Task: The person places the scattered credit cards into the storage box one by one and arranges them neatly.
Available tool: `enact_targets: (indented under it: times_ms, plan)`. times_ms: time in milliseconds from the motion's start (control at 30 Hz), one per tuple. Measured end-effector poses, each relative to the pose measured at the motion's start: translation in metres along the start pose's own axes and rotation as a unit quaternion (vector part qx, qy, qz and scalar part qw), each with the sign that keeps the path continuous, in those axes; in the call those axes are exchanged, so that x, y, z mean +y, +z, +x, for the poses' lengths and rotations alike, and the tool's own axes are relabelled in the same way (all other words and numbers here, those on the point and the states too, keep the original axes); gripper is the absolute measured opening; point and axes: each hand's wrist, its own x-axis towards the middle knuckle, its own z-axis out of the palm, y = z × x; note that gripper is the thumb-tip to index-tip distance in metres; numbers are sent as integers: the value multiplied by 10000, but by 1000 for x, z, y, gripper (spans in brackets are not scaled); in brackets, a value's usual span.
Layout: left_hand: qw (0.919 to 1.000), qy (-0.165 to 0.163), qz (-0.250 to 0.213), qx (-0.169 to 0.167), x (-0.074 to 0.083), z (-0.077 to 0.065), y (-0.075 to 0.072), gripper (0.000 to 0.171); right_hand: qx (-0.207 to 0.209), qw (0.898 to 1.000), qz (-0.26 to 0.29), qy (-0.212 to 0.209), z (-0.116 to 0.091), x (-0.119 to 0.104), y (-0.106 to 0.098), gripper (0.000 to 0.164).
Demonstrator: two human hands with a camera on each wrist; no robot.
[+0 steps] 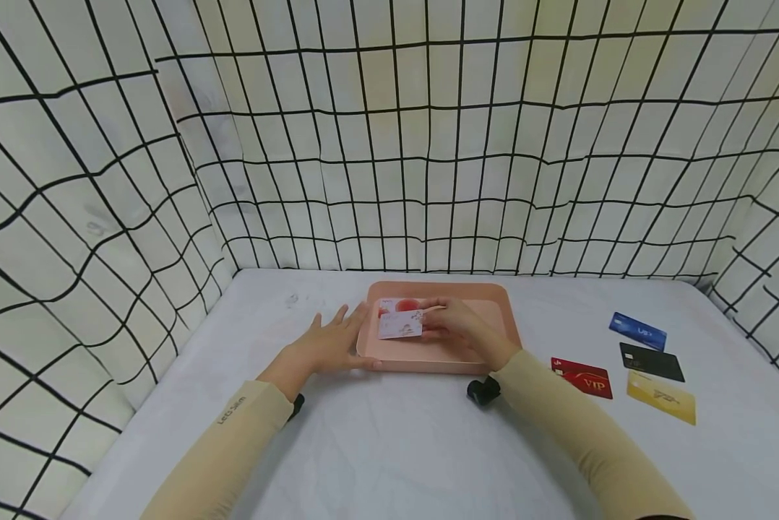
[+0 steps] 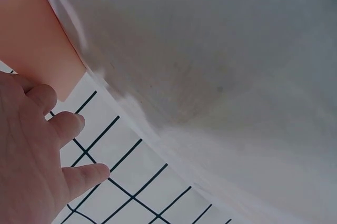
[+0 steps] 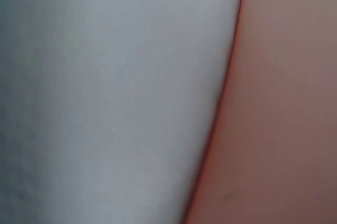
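In the head view, a pink tray [image 1: 422,365] stands toward the back of the white table. My right hand [image 1: 457,325] reaches over it and pinches a pale card [image 1: 399,325] with a faint print by its right end. Partly behind that card, a second card [image 1: 389,305] with a red round print shows in the tray. My left hand [image 1: 331,341] lies at the tray's left side with its fingers spread, thumb at the front left corner. In the left wrist view, the fingers [image 2: 68,126] are beside the tray wall [image 2: 45,40]. The right wrist view holds only the tray wall [image 3: 279,108] and table.
On the right of the table lie a red VIP card [image 1: 582,378], a blue card [image 1: 637,331], a black card [image 1: 652,362] and a yellow card [image 1: 661,396]. A white backdrop with a black grid net [image 1: 428,159] encloses the back and sides.
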Motion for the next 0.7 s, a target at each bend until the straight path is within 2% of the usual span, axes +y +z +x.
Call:
enact_targets:
  times_ms: [167,267,400,533,700]
  plan:
    - [10000,0,30,-16,1,0,-1,117,149,9996,22,232,5,-2,3,40]
    - [10000,-2,38,-2,1,1,-1,118,59,9998,-88,191,5,-2,4,42]
    - [10000,16,14,0,0,2,0,119,-108,9962,-861,-92,1,1,2,42]
    - [10000,22,-11,-7,1,1,-1,118,-75,9843,-1733,-318,1,2,3,48]
    - [10000,9,15,-12,1,0,-1,118,34,9816,-1861,-424,7,2,9,52]
